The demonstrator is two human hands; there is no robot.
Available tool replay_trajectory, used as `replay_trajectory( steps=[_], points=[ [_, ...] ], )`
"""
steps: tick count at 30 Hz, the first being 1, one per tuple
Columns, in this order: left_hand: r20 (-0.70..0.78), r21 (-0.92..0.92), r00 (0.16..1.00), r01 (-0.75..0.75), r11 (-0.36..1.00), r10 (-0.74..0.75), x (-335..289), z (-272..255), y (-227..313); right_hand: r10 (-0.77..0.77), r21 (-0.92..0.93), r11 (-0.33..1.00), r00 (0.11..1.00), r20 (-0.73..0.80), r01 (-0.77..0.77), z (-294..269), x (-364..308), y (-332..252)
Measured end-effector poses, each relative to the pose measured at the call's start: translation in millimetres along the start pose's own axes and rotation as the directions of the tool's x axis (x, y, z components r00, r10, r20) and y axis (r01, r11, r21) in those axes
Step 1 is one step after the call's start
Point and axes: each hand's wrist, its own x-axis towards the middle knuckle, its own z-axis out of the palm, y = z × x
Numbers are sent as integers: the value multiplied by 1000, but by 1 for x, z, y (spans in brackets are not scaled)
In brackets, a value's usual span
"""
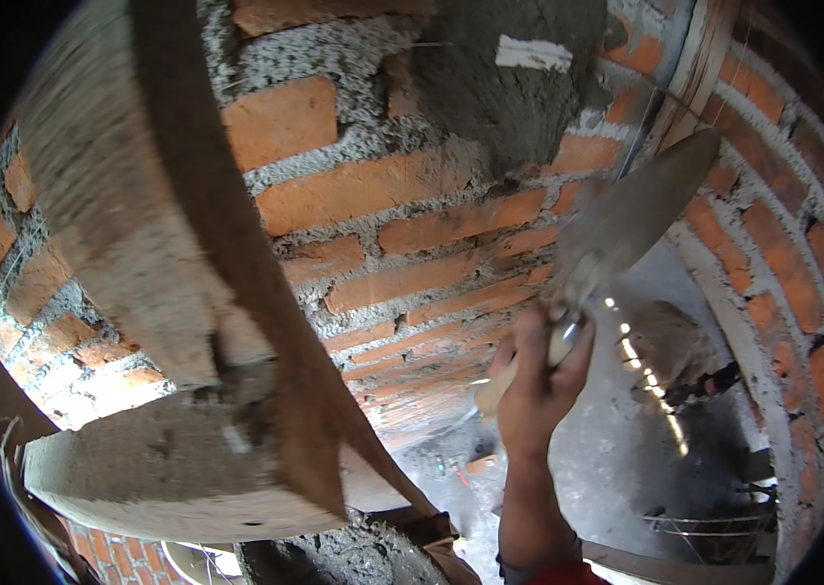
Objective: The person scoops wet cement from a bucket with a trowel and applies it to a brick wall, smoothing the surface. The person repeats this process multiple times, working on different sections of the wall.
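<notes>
My right hand is raised in front of a brick wall, fingers wrapped round the pale handle of a trowel. The trowel's pointed metal blade tilts up to the right and looks slightly blurred. Beyond the blade, the brick wall shows orange bricks with rough grey joints. A patch of wet grey mortar covers its upper part, with a small white piece set in it. At the bottom, a container holds more grey mortar. My left hand does not show.
Large wooden boards fill the left side, close to me. A second brick wall stands on the right, with a vertical wooden strip near the corner. Far below lies a grey floor with a mound and bright light spots.
</notes>
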Motion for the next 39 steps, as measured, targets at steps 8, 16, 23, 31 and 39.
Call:
replay_trajectory(
  steps=[8, 16, 23, 31, 39],
  points=[
    [109, 187, 952, -301, 935, 285, 27, -37, -2, 443, -467, 786, 896, -31, -404, -117, -162, 164],
    [-13, 225, 995, -96, 970, 102, 10, -64, -51, 621, -759, 482, 782, -56, -438, -194, -297, 314],
    [-36, 215, 998, -37, 976, 45, 12, -80, -79, 723, -562, 524, 683, -105, -640, -185, -309, 372],
    [-90, 265, 968, -204, 942, 235, 16, -50, -61, 875, 582, 360, 480, 60, -729, -134, -293, 354],
    [110, 140, 981, -175, 975, 161, 40, 9, 88, 892, 278, 218, 307, 333, -935, -136, -185, 283]
  ],
)
